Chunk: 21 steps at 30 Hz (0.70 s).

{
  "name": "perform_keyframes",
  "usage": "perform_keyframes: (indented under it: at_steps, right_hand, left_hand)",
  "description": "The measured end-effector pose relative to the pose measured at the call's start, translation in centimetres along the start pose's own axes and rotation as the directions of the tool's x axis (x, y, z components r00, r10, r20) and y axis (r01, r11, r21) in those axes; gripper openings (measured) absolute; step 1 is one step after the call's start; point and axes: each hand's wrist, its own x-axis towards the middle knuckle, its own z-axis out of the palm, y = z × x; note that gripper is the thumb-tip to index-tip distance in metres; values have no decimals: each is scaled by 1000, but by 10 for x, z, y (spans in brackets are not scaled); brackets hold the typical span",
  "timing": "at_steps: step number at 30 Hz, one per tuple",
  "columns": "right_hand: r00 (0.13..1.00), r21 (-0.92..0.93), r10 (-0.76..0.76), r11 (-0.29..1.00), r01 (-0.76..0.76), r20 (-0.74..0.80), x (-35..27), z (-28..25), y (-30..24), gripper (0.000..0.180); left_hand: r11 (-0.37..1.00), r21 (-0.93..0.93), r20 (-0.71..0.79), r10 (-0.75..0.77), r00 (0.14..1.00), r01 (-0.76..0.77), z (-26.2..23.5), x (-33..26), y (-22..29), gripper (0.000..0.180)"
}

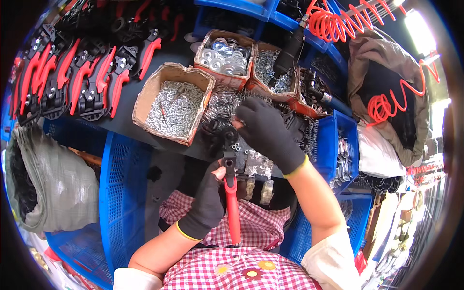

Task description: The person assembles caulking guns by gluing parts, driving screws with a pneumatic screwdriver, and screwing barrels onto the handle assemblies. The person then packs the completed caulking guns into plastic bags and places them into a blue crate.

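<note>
My left hand (205, 205), in a dark fingerless glove, is closed around a hand tool (232, 205) with a red handle and a black head. The tool stands nearly upright in the view, its handle toward my apron. Just above its head, my right hand (266, 128), also in a dark glove, has its fingers bent together. Whatever the fingertips pinch, if anything, is hidden. Beside the tool's head are several small nuts (236, 147) and a worn metal block (258, 164). Coiled springs (220, 108) lie heaped beyond my hands.
Cardboard boxes hold small screw-like pieces (174, 108), washers (220, 58) and nuts (270, 63). A black power driver (290, 50) hangs near a red coiled hose (326, 24). Red-handled tools (72, 77) lie at left. A blue bin (327, 140) stands right; blue crates (123, 203) sit below.
</note>
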Motion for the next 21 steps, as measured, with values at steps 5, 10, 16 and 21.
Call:
perform_keyframes:
  at_steps: [5, 10, 16, 21]
  right_hand:
    - [940, 462, 244, 880, -112, -237, -80, -22, -44, 18]
    - [839, 512, 412, 837, -194, -355, -114, -20, -61, 33]
    - [953, 905, 251, 342, -253, 172, -147, -70, -30, 54]
    - [720, 488, 629, 746, -452, -295, -186, -120, 103, 16]
  left_hand:
    - [996, 78, 178, 19, 984, -33, 17, -1, -4, 39]
    - [678, 590, 236, 375, 896, -439, 33, -8, -28, 45]
    - [172, 725, 562, 411, 718, -667, 31, -15, -28, 51]
    - [632, 647, 275, 328, 904, -427, 52, -35, -19, 47]
